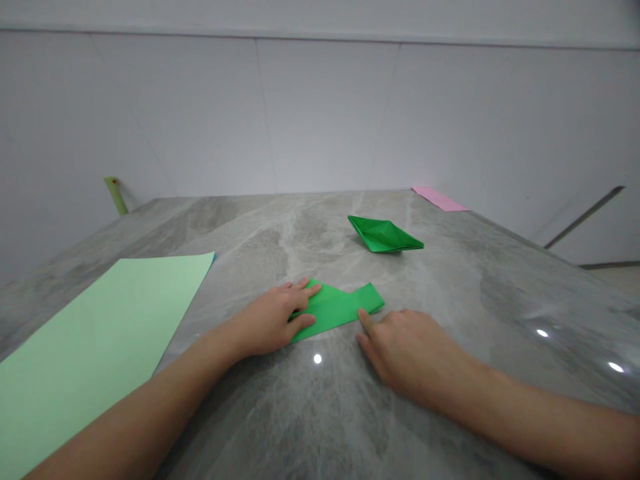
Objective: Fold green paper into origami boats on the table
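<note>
A bright green folded sheet of paper [333, 309] lies flat on the marbled grey table, with a narrow flap sticking out at its right end. My left hand [277, 317] rests on its left part, fingers spread and pressing down on it. The index fingertip of my right hand [400, 340] touches the paper's lower right edge; its other fingers are curled, and nothing shows in them. Farther back stands a green folded paper boat [385, 235], apart from both hands.
Large pale green sheets [105, 333] lie at the left, partly under my left forearm. A pink sheet [440, 199] is at the far right edge of the grey table [280, 233]. Behind the table rises a white wall [320, 120]. A light green handle-like object [116, 195] shows beyond the left edge.
</note>
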Tool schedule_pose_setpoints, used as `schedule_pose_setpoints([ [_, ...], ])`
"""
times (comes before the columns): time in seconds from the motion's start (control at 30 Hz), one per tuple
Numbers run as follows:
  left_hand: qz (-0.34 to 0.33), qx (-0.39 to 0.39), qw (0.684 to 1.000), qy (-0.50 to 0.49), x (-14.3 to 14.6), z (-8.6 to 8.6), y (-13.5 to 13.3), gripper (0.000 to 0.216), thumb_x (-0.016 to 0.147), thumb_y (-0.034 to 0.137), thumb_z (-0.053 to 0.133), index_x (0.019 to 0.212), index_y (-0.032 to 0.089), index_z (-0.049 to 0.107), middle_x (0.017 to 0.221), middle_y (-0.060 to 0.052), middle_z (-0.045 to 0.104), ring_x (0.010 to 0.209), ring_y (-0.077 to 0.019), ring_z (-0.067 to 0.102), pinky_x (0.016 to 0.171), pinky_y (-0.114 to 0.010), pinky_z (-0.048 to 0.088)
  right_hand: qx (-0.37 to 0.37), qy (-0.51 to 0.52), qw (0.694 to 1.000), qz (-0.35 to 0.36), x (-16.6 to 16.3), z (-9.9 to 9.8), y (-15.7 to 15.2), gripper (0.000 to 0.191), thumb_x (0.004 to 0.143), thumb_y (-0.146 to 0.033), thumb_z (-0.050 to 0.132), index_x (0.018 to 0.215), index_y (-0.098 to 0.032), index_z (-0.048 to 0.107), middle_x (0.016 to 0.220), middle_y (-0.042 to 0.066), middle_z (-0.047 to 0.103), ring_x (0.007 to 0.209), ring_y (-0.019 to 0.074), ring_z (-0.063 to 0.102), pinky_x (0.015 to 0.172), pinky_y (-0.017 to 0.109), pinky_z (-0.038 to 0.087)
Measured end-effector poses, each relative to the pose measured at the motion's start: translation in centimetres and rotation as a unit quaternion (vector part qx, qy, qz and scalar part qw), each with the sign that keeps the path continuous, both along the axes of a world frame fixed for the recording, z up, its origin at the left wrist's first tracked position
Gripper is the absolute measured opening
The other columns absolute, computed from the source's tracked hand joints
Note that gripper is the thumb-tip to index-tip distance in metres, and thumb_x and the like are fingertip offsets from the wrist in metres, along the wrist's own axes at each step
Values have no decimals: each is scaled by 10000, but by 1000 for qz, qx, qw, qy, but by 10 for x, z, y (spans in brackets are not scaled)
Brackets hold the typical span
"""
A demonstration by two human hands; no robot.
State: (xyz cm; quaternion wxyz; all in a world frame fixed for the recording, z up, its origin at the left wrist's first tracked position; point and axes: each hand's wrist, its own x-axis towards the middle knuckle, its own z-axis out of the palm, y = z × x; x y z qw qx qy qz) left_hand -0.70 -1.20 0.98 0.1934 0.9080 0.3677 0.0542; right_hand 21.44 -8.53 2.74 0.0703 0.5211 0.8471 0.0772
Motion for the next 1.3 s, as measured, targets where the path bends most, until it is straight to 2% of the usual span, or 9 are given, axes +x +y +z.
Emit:
schedule_pose_setpoints([
  [0.47, -19, 53, 998, -28, -3, -5, 1, 146, 935, 253, 544, 816, 205, 613, 1447, -57, 502, 1389, -242, 396, 1114, -440, 388, 25, -2, 995, -98, 15, 1, 11, 387, 943, -294, 462, 705, -153, 732, 674, 173, 716, 612, 313, 706, 509, 379, 512],
  [0.53, -3, 79, 996, -35, -4, -5, 1, 109, 913, 280, 581, 941, 189, 632, 1419, -105, 534, 1341, -266, 465, 1078, -462, 427, 14, 7, 991, -131, 15, 5, 12, 374, 942, -292, 470, 719, -149, 734, 686, 172, 719, 647, 331, 714, 535, 399, 527],
  [0.6, 29, 132, 990, -26, -4, -6, 0, 348, 867, 343, 644, 1149, 144, 597, 1428, -175, 507, 1336, -335, 456, 1069, -562, 401, 17, 27, 989, -147, 14, 8, 12, 310, 929, -286, 504, 782, -144, 737, 703, 158, 722, 675, 333, 714, 577, 418, 542],
  [0.67, 37, 194, 980, -20, -4, -6, -1, 493, 827, 363, 691, 1236, 117, 567, 1454, -210, 463, 1377, -406, 367, 1074, -674, 310, 38, 67, 990, -114, 13, 7, 12, 236, 914, -267, 535, 882, -139, 731, 749, 138, 724, 734, 320, 710, 657, 437, 556],
  [0.73, -14, 226, 973, -52, -2, -6, -2, 320, 869, 286, 646, 1155, 142, 632, 1420, -163, 520, 1400, -386, 332, 1103, -675, 260, 55, 128, 990, -30, 10, 3, 11, 237, 913, -260, 538, 1019, -135, 709, 879, 134, 726, 867, 305, 692, 772, 446, 555],
  [0.83, -148, 174, 964, -136, 2, -8, -3, 231, 959, 156, 477, 1020, 177, 699, 1219, -84, 685, 1312, -236, 501, 1150, -479, 334, 24, 205, 973, 99, 2, -8, 7, 425, 917, -318, 547, 1286, -111, 590, 1260, 165, 632, 1186, 304, 574, 991, 455, 485],
  [0.93, -196, 80, 960, -183, 4, -9, -3, 284, 976, 149, 441, 1022, 182, 720, 1105, -68, 734, 1204, -168, 599, 1113, -332, 409, -51, 196, 972, 118, -6, -17, 3, 705, 913, -458, 551, 1430, 1, 416, 1483, 240, 411, 1381, 339, 379, 1121, 471, 369],
  [1.1, -177, 12, 976, -129, -3, -8, 4, 335, 964, 230, 506, 1280, 217, 616, 1339, -48, 607, 1357, -207, 438, 1166, -418, 318, -91, 161, 980, 72, -4, -24, 4, 841, 926, -593, 437, 1462, 46, 330, 1526, 291, 243, 1429, 395, 221, 1143, 539, 298],
  [1.3, -134, -5, 989, -56, -16, -8, 14, 428, 948, 228, 529, 1369, 307, 515, 1445, -26, 489, 1431, -253, 291, 1175, -561, 174, -27, 122, 992, -14, 4, -31, 14, 869, 902, -629, 437, 1422, 67, 398, 1470, 313, 344, 1385, 421, 310, 1116, 548, 331],
])
